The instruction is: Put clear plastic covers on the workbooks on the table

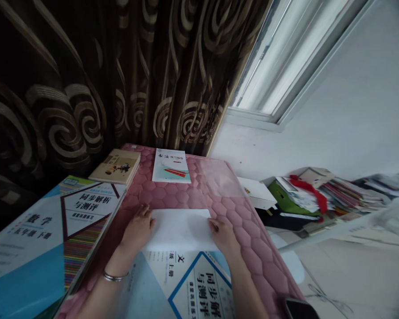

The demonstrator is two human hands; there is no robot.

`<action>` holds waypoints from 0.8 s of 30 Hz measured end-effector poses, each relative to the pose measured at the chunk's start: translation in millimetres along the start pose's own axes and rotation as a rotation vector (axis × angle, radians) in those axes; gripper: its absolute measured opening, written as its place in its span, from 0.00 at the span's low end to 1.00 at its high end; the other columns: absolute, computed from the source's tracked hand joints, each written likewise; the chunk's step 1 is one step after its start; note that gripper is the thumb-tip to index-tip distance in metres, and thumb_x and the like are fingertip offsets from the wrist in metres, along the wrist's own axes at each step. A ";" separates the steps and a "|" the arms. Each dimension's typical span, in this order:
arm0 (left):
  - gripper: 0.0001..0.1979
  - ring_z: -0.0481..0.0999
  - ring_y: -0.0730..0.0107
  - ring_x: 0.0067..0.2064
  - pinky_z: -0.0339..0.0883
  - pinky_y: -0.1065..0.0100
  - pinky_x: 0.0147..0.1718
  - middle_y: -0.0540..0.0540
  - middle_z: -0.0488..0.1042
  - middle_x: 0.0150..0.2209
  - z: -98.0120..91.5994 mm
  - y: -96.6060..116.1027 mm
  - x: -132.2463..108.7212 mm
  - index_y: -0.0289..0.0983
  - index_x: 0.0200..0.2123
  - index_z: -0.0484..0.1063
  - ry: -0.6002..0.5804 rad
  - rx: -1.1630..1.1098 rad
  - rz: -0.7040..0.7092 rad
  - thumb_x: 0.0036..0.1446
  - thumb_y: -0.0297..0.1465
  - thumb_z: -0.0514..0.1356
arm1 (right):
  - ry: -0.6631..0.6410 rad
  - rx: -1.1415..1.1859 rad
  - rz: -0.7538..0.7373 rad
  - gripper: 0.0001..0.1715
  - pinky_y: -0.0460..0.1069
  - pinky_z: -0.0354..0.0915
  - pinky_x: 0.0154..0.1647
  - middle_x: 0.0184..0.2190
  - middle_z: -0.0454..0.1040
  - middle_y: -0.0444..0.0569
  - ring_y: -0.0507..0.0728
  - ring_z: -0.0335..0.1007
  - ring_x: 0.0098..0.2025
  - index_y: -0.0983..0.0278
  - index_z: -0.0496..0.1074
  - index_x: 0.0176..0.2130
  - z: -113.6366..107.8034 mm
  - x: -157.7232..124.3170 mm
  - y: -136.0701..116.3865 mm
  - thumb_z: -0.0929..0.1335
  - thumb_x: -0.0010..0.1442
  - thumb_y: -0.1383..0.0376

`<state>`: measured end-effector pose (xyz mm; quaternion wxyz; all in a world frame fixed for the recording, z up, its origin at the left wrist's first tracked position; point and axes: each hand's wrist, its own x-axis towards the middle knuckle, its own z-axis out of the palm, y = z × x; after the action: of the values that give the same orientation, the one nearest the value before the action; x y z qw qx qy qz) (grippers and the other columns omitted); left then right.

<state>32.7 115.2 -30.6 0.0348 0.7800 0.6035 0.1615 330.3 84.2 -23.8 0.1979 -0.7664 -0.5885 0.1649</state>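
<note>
A white sheet of paper [181, 229] lies across the top of a blue and white workbook [186, 288] on the pink quilted table cover [242, 221]. My left hand [137, 230] rests on the sheet's left edge, fingers stretched flat along it. My right hand [223, 235] presses on the sheet's right edge, fingers flat too. A silver bangle [115, 277] sits on my left wrist.
A large blue workbook [46, 235] lies at the left, a tan book [116, 166] and a white and green booklet [170, 165] at the far end. A dark patterned curtain [103, 75] hangs behind. Stacked papers [319, 190] lie at the right. A dark phone [301, 309] sits near the bottom right.
</note>
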 end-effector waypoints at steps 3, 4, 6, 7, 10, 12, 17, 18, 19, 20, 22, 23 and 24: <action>0.18 0.64 0.54 0.63 0.59 0.56 0.60 0.36 0.67 0.61 4.5 -1.7 -0.7 0.33 0.51 0.73 0.017 -0.016 -0.014 0.61 0.30 0.52 | 0.006 0.008 -0.001 0.21 0.48 0.66 0.43 0.43 0.79 0.51 0.59 0.75 0.44 0.60 0.77 0.48 0.9 0.3 0.6 0.60 0.63 0.65; 0.18 0.64 0.54 0.63 0.59 0.56 0.60 0.36 0.66 0.61 6.4 -2.1 -1.0 0.33 0.51 0.73 0.018 -0.022 -0.019 0.61 0.31 0.52 | 0.011 0.017 -0.006 0.20 0.48 0.66 0.43 0.43 0.79 0.51 0.59 0.75 0.44 0.60 0.77 0.47 1.4 0.6 1.1 0.60 0.63 0.65; 0.19 0.63 0.54 0.63 0.58 0.56 0.61 0.36 0.65 0.62 10.3 -3.0 -1.3 0.33 0.52 0.72 0.017 -0.039 -0.038 0.61 0.31 0.52 | 0.025 0.039 -0.016 0.20 0.49 0.67 0.43 0.42 0.79 0.51 0.59 0.76 0.43 0.60 0.78 0.46 2.9 1.3 2.7 0.60 0.62 0.65; 0.19 0.63 0.53 0.63 0.58 0.55 0.60 0.36 0.65 0.62 12.1 -3.5 -1.1 0.33 0.53 0.71 0.017 -0.054 -0.050 0.61 0.31 0.52 | 0.032 0.054 -0.021 0.20 0.49 0.67 0.43 0.41 0.80 0.51 0.59 0.76 0.43 0.60 0.78 0.46 3.8 1.6 3.7 0.60 0.62 0.65; 0.22 0.61 0.50 0.64 0.58 0.53 0.60 0.32 0.63 0.62 14.7 -7.0 1.9 0.30 0.55 0.68 0.091 -0.121 -0.127 0.59 0.32 0.54 | 0.058 0.109 -0.021 0.19 0.50 0.67 0.44 0.41 0.79 0.52 0.60 0.76 0.43 0.60 0.78 0.45 6.5 2.8 6.7 0.61 0.61 0.64; 0.23 0.64 0.48 0.62 0.59 0.52 0.58 0.28 0.66 0.59 12.9 -11.7 6.1 0.27 0.55 0.67 0.198 -0.186 -0.228 0.58 0.32 0.54 | 0.086 0.143 -0.026 0.19 0.50 0.66 0.45 0.42 0.79 0.52 0.60 0.75 0.44 0.61 0.78 0.45 7.7 3.5 7.8 0.61 0.61 0.64; 0.23 0.78 0.57 0.47 0.70 0.61 0.46 0.36 0.77 0.45 1.1 -25.8 16.6 0.31 0.50 0.67 0.216 -0.555 -0.550 0.50 0.30 0.60 | 0.172 0.192 -0.023 0.21 0.50 0.66 0.44 0.42 0.79 0.54 0.60 0.75 0.43 0.64 0.75 0.49 8.7 5.2 8.1 0.62 0.59 0.64; 0.23 0.79 0.58 0.44 0.71 0.63 0.43 0.37 0.78 0.43 -0.8 -27.3 17.5 0.32 0.49 0.67 0.182 -0.643 -0.605 0.48 0.30 0.62 | 0.168 0.199 -0.008 0.21 0.50 0.66 0.42 0.40 0.79 0.53 0.60 0.75 0.41 0.64 0.75 0.49 9.0 5.9 8.6 0.62 0.58 0.64; 0.24 0.80 0.59 0.42 0.71 0.65 0.40 0.39 0.79 0.40 -2.2 -28.1 17.9 0.32 0.48 0.67 0.147 -0.721 -0.648 0.46 0.29 0.63 | 0.154 0.203 0.012 0.21 0.50 0.66 0.40 0.37 0.79 0.53 0.60 0.75 0.39 0.64 0.75 0.48 9.4 6.8 9.4 0.63 0.58 0.63; 0.24 0.80 0.60 0.40 0.71 0.66 0.37 0.40 0.79 0.38 -3.2 -28.2 18.0 0.32 0.48 0.67 0.115 -0.779 -0.678 0.45 0.29 0.63 | 0.132 0.205 0.035 0.20 0.50 0.65 0.38 0.35 0.79 0.52 0.60 0.75 0.37 0.64 0.75 0.47 9.9 8.0 10.2 0.64 0.57 0.63; 0.23 0.80 0.61 0.37 0.70 0.67 0.34 0.43 0.80 0.34 -4.3 -27.3 17.8 0.32 0.46 0.66 0.076 -0.828 -0.709 0.44 0.27 0.63 | 0.096 0.201 0.062 0.19 0.50 0.64 0.35 0.31 0.78 0.51 0.59 0.73 0.33 0.64 0.76 0.45 11.0 10.9 11.6 0.65 0.55 0.63; 0.21 0.80 0.62 0.35 0.70 0.67 0.33 0.44 0.79 0.32 -4.6 -26.5 17.8 0.33 0.45 0.67 0.068 -0.826 -0.715 0.44 0.26 0.62 | 0.088 0.197 0.061 0.18 0.49 0.64 0.34 0.30 0.77 0.50 0.59 0.73 0.32 0.63 0.77 0.43 11.4 12.6 12.0 0.65 0.54 0.63; 0.20 0.80 0.62 0.34 0.69 0.67 0.32 0.45 0.79 0.30 -5.0 -25.8 18.1 0.33 0.43 0.67 0.064 -0.816 -0.717 0.44 0.26 0.62 | 0.088 0.191 0.056 0.17 0.49 0.63 0.33 0.29 0.77 0.49 0.58 0.72 0.31 0.63 0.77 0.41 11.8 14.5 11.9 0.65 0.53 0.63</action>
<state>11.2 138.7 -28.5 0.3691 0.4431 0.7209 0.3844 338.2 96.8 -40.2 0.2911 -0.7667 -0.5391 0.1920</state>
